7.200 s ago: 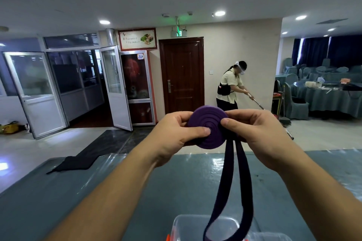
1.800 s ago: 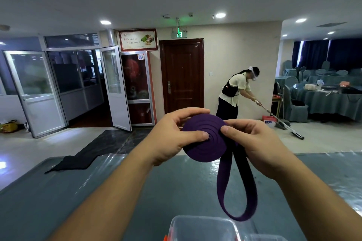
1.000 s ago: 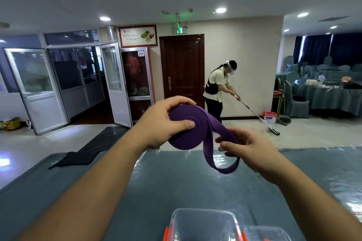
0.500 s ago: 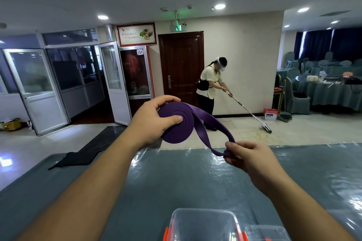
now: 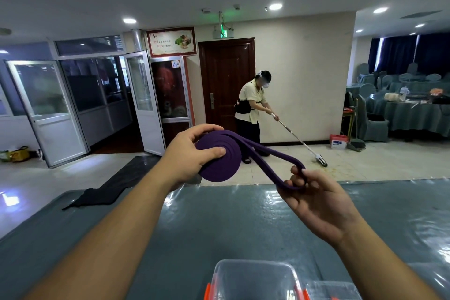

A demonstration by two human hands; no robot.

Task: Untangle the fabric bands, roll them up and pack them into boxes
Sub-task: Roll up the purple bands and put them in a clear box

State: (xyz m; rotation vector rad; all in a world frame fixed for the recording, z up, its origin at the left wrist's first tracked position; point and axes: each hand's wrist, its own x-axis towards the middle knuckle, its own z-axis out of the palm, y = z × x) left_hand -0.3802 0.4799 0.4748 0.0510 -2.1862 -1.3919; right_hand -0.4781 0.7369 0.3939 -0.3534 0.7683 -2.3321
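A purple fabric band (image 5: 219,163) is wound into a flat coil, held up over the table. My left hand (image 5: 192,156) grips the coil, thumb pressed on its face and fingers over the top. The loose end runs right as a short loop (image 5: 272,165). My right hand (image 5: 314,195) has its fingers hooked through the end of that loop and pulls it taut. A clear plastic box (image 5: 253,280) with orange clips stands at the near edge of the table, partly cut off by the frame.
The table (image 5: 219,221) wears a blue-grey cloth under shiny clear plastic. A black cloth (image 5: 97,196) lies at its far left edge. Beyond, a person (image 5: 252,109) mops the tiled floor. A second clear container (image 5: 333,291) sits right of the box.
The coil has grown and the hanging loop has shortened. My right hand moved off the coil, down and right, drawing the remaining loop out taut. The mopping person shifted about.
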